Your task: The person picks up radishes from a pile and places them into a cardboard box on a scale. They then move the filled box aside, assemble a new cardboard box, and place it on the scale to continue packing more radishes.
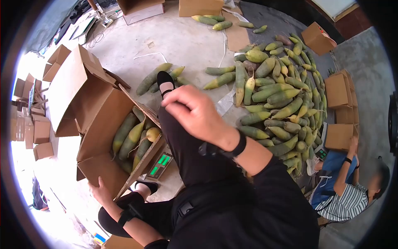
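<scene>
My left hand (100, 193) grips the near flap of an open cardboard box (101, 168), with the thumb on the inner side. Several green radishes (132, 139) lie inside this box. A scale (161, 165) with lit green displays sits on the floor against the box's right side. Over my raised knee, my right hand (192, 114) is closed with its fingers curled, and no object shows in it. Beyond my foot, a few radishes (153, 79) lie on the floor.
A large heap of green radishes (277, 99) covers the floor to the right. A co-worker in a striped shirt (346, 203) sits at far right, reaching to a cardboard box (339, 136). Stacked cartons (41, 128) stand at left. Other boxes (201, 7) stand at the back.
</scene>
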### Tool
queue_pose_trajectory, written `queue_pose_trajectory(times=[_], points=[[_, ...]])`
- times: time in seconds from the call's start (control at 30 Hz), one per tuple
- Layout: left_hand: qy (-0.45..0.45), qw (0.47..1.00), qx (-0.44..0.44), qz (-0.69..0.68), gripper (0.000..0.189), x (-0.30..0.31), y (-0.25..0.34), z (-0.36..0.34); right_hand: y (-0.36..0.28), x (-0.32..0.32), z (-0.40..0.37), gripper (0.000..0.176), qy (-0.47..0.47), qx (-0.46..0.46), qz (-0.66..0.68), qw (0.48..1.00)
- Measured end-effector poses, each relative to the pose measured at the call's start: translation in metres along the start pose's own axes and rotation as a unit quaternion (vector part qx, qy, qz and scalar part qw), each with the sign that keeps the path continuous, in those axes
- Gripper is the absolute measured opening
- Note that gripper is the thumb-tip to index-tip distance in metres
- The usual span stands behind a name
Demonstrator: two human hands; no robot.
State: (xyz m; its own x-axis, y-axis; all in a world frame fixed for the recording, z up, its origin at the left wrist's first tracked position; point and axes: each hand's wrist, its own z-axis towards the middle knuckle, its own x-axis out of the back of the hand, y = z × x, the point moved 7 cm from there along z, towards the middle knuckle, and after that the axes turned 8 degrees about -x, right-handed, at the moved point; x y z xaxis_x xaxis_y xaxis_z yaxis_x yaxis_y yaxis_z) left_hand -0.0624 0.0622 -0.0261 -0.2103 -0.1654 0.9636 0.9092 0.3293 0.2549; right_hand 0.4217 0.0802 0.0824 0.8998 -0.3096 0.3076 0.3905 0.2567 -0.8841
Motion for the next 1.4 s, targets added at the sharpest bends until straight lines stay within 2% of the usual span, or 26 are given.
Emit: queue_pose_trajectory(times=[0.13, 0.2, 0.3, 0.4, 0.53, 0.63, 0.7, 0.77, 0.8, 0.83, 0.9, 1.03, 1.07, 1.1, 1.17, 1.2, 1.23, 1.27, 1.3, 1.33, 1.4], points=[[0.003, 1.000, 0.001, 0.010, 0.061, -0.003, -0.005, 0.000, 0.098, 0.052, -0.019, 0.010, 0.043, -0.147, -0.041, 0.987], [0.013, 1.000, -0.003, 0.019, 0.061, -0.001, -0.006, 0.000, 0.150, 0.079, -0.045, 0.010, 0.052, -0.152, -0.203, 0.966], [-0.002, 1.000, 0.015, 0.007, 0.063, -0.001, -0.002, -0.001, 0.213, 0.113, -0.098, 0.014, -0.018, -0.271, -0.330, 0.904], [-0.007, 1.000, 0.020, 0.015, 0.065, -0.001, -0.003, -0.002, 0.269, 0.136, -0.162, 0.015, -0.081, -0.430, -0.387, 0.811], [-0.008, 0.999, 0.016, 0.028, 0.066, -0.005, -0.012, 0.002, 0.313, 0.136, -0.240, 0.012, -0.026, -0.435, -0.320, 0.841], [-0.006, 0.999, 0.016, 0.042, 0.066, -0.005, -0.015, 0.002, 0.338, 0.112, -0.279, 0.018, -0.092, -0.465, -0.332, 0.815], [0.000, 0.999, 0.022, 0.043, 0.065, -0.006, -0.015, 0.001, 0.348, 0.093, -0.295, 0.024, -0.138, -0.494, -0.371, 0.774], [0.028, 0.998, -0.029, 0.044, 0.059, -0.001, -0.009, 0.001, 0.342, 0.073, -0.292, 0.027, -0.161, -0.486, -0.382, 0.769], [0.032, 0.998, -0.042, -0.018, 0.051, 0.005, 0.005, -0.002, 0.339, 0.063, -0.288, 0.030, -0.178, -0.481, -0.395, 0.762], [0.073, 0.996, -0.052, 0.009, 0.046, 0.009, 0.010, -0.005, 0.338, 0.055, -0.281, 0.030, -0.183, -0.472, -0.392, 0.768], [0.054, 0.997, -0.057, -0.026, 0.044, 0.010, 0.017, -0.006, 0.336, 0.036, -0.271, 0.035, -0.214, -0.454, -0.402, 0.766], [0.069, 0.996, -0.038, 0.040, 0.048, 0.008, 0.011, -0.006, 0.331, 0.004, -0.248, 0.024, -0.238, -0.372, -0.470, 0.764], [0.050, 0.998, -0.013, 0.027, 0.048, 0.006, 0.007, -0.007, 0.332, -0.001, -0.246, 0.020, -0.256, -0.370, -0.489, 0.747], [0.033, 0.999, 0.013, 0.013, 0.049, 0.007, 0.010, -0.008, 0.326, -0.006, -0.238, 0.020, -0.262, -0.361, -0.486, 0.752], [0.051, 0.999, 0.003, -0.002, 0.048, 0.007, 0.001, -0.007, 0.327, -0.008, -0.236, 0.017, -0.260, -0.420, -0.449, 0.744], [0.044, 0.999, 0.009, 0.005, 0.048, 0.008, 0.007, -0.008, 0.338, -0.012, -0.243, 0.013, -0.265, -0.398, -0.467, 0.744], [0.036, 0.999, 0.015, 0.011, 0.048, 0.009, 0.011, -0.009, 0.396, -0.006, -0.276, 0.013, -0.271, -0.388, -0.465, 0.748], [0.050, 0.998, -0.002, 0.033, 0.047, 0.010, 0.012, -0.009, 0.446, -0.004, -0.312, 0.014, -0.245, -0.388, -0.428, 0.778], [0.056, 0.998, 0.009, 0.035, 0.047, 0.012, 0.014, -0.010, 0.485, -0.029, -0.341, 0.015, -0.220, -0.387, -0.390, 0.806], [0.057, 0.998, 0.002, 0.017, 0.047, 0.014, 0.021, -0.011, 0.476, -0.032, -0.333, 0.015, -0.227, -0.377, -0.389, 0.809], [0.050, 0.999, 0.006, -0.006, 0.046, 0.015, 0.023, -0.009, 0.458, -0.031, -0.323, 0.018, -0.283, -0.307, -0.559, 0.717]])
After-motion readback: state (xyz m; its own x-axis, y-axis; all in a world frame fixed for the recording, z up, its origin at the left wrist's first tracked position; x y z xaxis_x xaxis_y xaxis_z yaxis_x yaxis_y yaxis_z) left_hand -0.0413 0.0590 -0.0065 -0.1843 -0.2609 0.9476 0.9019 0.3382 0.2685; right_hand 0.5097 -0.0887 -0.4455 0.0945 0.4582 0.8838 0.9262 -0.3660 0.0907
